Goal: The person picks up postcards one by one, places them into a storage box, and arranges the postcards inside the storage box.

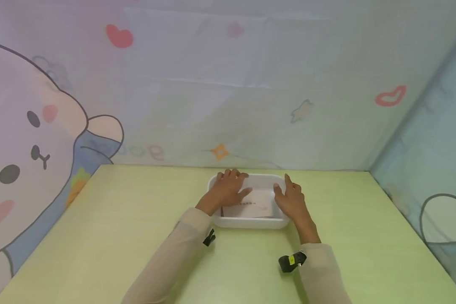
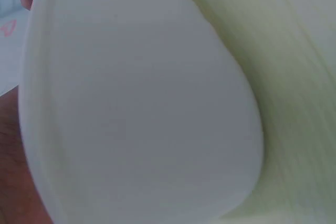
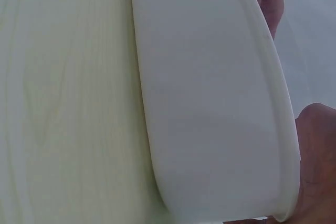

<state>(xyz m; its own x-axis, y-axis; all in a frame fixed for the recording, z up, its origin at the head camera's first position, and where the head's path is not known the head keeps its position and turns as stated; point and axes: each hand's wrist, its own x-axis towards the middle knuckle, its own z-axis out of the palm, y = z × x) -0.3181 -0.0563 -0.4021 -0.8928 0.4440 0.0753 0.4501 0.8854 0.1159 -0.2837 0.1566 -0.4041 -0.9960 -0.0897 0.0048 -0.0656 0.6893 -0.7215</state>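
A white plastic tray (image 1: 251, 223) with rounded corners sits on the table. Inside lies a pale flat card or booklet (image 1: 260, 210) with a line of small dark print, a thin dark edge showing at its left. My left hand (image 1: 228, 190) is over the tray's left side, fingers spread toward the back rim and thumb stretched above the card. At the right rim is my right hand (image 1: 291, 200), index finger pointing forward, thumb apart from it on the inner side. Both wrist views are mostly filled by the tray's outer wall (image 2: 142, 98), with skin showing past the rim.
The light yellow-green table (image 1: 137, 228) reaches back to a cartoon-printed cloth (image 1: 197, 84). A second cloth side (image 1: 437, 139) borders the right edge. Black wrist devices (image 1: 291, 261) are worn on the beige sleeves (image 1: 175, 257).
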